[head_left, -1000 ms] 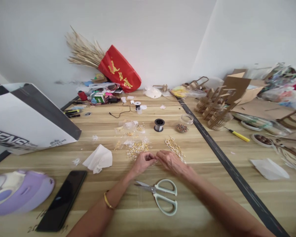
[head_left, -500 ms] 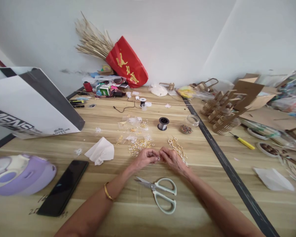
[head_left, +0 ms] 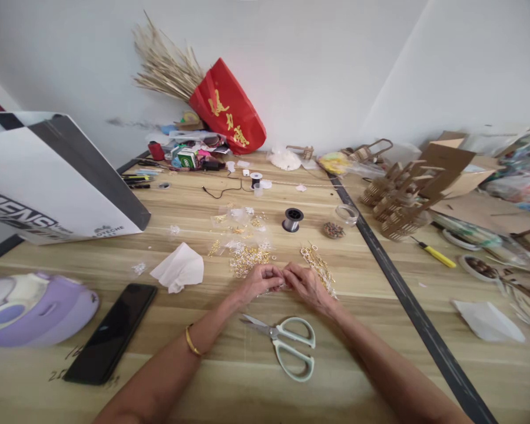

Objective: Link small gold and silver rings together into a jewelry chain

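The left hand point(head_left: 259, 282) and the right hand point(head_left: 307, 284) are meeting above the wooden table point(head_left: 335, 377), and their fingertips are nearly touching each other. On each hand, the thumb and the forefinger are pressing together in a pinch. A small shiny piece point(head_left: 283, 287) is sitting between the tips of both hands, mostly covered by the fingers; its exact shape I cannot tell. Some silvery bits are also showing just under the left fingers, but whether they are belonging to this same piece is not clear.

Just beyond the left hand, a pile of gold and silver small parts point(head_left: 248, 259) is spreading on the wood. Gold strands point(head_left: 317, 263) are lying just beyond the right hand, close to its wrist. The scissors point(head_left: 274, 334) are resting between the two forearms, nearer to the person than the fingers, with the blades pointing to the left. Farther away, a wire spool point(head_left: 292, 220) is standing upright, and a dish of beads point(head_left: 333, 230) is standing to its right. A white tissue point(head_left: 179, 268) and a dark phone point(head_left: 112, 334) are lying to the left, well apart from the fingers.
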Tool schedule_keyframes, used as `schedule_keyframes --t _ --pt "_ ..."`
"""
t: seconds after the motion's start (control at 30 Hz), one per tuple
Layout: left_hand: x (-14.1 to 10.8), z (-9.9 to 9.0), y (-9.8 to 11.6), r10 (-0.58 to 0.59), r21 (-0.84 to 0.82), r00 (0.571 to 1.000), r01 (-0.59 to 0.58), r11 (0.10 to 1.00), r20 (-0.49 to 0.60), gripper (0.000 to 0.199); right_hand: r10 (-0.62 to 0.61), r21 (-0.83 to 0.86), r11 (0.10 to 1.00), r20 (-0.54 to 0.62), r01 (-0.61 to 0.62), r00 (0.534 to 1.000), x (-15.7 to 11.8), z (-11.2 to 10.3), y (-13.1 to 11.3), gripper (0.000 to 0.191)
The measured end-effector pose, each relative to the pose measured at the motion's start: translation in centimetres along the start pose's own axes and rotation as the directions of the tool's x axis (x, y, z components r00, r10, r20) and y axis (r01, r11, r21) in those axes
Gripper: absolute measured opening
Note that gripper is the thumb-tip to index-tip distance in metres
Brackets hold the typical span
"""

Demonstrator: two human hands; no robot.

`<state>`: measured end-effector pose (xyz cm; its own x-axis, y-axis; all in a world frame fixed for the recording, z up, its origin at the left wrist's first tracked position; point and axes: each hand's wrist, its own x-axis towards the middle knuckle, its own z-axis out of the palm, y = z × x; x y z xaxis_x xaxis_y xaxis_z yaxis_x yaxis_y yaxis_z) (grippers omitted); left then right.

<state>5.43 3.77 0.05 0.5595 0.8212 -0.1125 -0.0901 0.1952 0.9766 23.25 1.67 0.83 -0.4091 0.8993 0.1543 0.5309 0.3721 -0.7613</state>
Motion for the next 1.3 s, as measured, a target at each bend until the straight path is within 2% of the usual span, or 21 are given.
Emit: schedule_keyframes --t 0.27,0.4,0.57,0.73,0.87,1.07,1.3 --pt "0.0 -0.1 0.3 0.035 0.037 0.999 -0.034 0.999 -0.025 0.03 0.046 0.079 0.996 0.026 -0.048 0.999 0.1 -1.0 -0.8 0.033" --pt "0.1 -0.3 0.2 0.077 0.084 0.995 -0.072 0.994 -0.06 0.027 0.057 0.138 0.988 0.06 -0.064 0.997 0.2 -1.2 -0.4 0.027" --pt "0.2 -0.3 0.3 0.128 0.137 0.986 -0.113 0.984 -0.107 0.024 0.071 0.155 0.984 0.074 -0.082 0.995 0.3 -1.2 0.1 0.022" --pt "0.1 -0.2 0.5 0.162 0.193 0.981 -0.14 0.971 -0.102 0.02 0.078 0.219 0.971 0.078 -0.094 0.994 0.2 -0.6 0.2 0.019" --pt "0.0 -0.2 0.7 0.146 0.19 0.984 -0.126 0.974 -0.099 0.019 0.103 0.266 0.957 0.066 -0.117 0.993 0.2 -0.2 0.0 0.02" --pt "0.1 -0.2 0.7 0.119 0.109 0.987 -0.107 0.988 -0.108 0.022 0.138 0.402 0.897 0.142 -0.185 0.98 0.3 -0.6 -0.2 0.024" --pt "0.1 -0.2 0.8 0.087 0.083 0.989 -0.077 0.993 -0.117 0.023 0.167 0.448 0.862 0.195 -0.239 0.966 0.5 -1.0 0.4 0.026"
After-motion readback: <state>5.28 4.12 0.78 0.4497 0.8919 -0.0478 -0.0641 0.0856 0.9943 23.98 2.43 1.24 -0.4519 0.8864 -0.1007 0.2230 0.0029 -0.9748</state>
